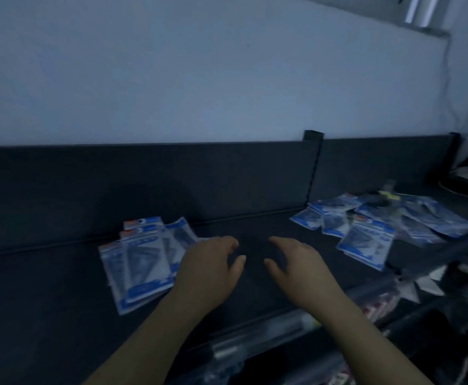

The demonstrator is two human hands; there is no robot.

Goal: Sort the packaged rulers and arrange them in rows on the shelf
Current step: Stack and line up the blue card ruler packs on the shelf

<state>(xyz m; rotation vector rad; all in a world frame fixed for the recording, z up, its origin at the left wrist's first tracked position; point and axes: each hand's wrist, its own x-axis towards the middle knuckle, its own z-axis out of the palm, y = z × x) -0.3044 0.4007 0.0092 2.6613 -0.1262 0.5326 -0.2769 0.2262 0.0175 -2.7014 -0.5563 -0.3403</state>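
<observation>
you are looking down at a dark shelf (46, 287) in dim, blurry light. a low back panel (144, 184) is running along its far side under a pale wall (199, 65), and a divider post (313, 151) is standing up from that panel right of centre. below the shelf's front edge, clear tubes (258, 337) are lying on a lower level. the packaged rulers are sitting in two groups: a left pile (141, 262), fanned and overlapping near the back panel, and a looser right pile (377, 232) spreading past the divider post, with a yellow-tagged item (388, 194) lying at its far edge. your left hand (208, 268) and right hand (296, 265) are hovering apart over the strip of shelf between the piles, palms down, fingers loosely curled, holding nothing. your left hand's outer edge is overlapping the left pile in view; whether it is touching, i cannot tell. dark surface is showing between the piles from the front edge to the back panel, and again left of the left pile.
</observation>
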